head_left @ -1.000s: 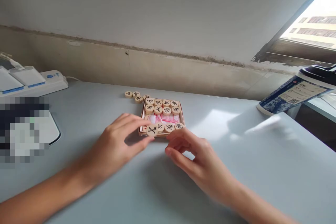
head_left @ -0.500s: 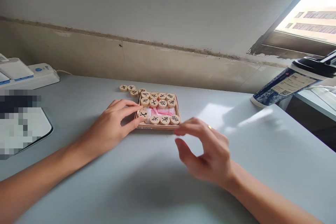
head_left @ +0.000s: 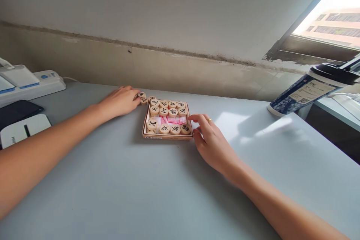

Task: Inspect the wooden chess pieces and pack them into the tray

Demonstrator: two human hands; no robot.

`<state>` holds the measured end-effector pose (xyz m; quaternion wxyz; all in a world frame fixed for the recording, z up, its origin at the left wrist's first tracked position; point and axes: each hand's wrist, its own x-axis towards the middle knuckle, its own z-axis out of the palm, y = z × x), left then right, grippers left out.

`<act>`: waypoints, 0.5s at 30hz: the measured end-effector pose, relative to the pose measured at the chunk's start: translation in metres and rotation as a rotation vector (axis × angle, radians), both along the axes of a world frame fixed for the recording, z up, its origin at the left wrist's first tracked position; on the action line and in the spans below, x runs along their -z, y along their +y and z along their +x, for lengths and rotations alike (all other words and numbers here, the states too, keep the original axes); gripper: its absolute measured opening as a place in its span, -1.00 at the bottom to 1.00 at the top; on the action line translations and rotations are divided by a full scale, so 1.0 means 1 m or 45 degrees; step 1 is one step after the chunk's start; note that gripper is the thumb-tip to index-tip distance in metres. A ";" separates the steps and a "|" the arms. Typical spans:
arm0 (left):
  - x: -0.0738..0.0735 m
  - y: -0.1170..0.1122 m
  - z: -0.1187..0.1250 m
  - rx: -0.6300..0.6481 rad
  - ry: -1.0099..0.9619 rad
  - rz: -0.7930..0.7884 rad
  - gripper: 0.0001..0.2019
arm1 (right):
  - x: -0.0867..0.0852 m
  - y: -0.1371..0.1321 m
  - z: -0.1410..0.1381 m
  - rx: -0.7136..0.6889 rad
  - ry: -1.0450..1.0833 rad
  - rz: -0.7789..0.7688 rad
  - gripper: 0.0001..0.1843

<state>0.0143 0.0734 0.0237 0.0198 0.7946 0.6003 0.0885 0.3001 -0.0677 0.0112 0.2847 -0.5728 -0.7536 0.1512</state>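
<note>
A shallow cardboard box (head_left: 168, 137) holds several round wooden Chinese chess pieces with black characters, set in rows over a pink-and-white sheet (head_left: 172, 120) that shows in the gap. One chess piece (head_left: 152, 124) in the near left corner sits higher than its neighbours. My left hand (head_left: 122, 100) is beyond the box's far left corner, fingers closed around a chess piece they mostly cover, beside a few loose chess pieces (head_left: 144, 100). At the box's right side is my right hand (head_left: 211, 140), its index finger and thumb apart and against the side wall.
A blue tumbler (head_left: 305, 89) with a black lid stands at the right table edge. To the left are a power strip (head_left: 50, 82) with chargers, a dark phone (head_left: 21, 108) and a white device (head_left: 28, 129). The wall (head_left: 174, 69) bounds the table behind.
My left hand has left the piece in the near left corner and moved away to the loose pieces, covering the leftmost. My right hand has come forward to the box's right side.
</note>
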 end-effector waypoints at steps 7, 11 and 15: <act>-0.001 -0.001 -0.008 0.064 0.024 0.006 -0.65 | 0.001 0.000 0.001 -0.001 -0.023 -0.001 -0.64; -0.016 -0.016 -0.013 0.067 -0.006 0.015 -0.75 | 0.001 0.001 0.001 -0.020 -0.014 0.035 -0.65; -0.037 -0.058 -0.008 0.089 -0.125 0.136 -0.55 | -0.004 -0.001 0.001 -0.006 0.029 0.139 -0.64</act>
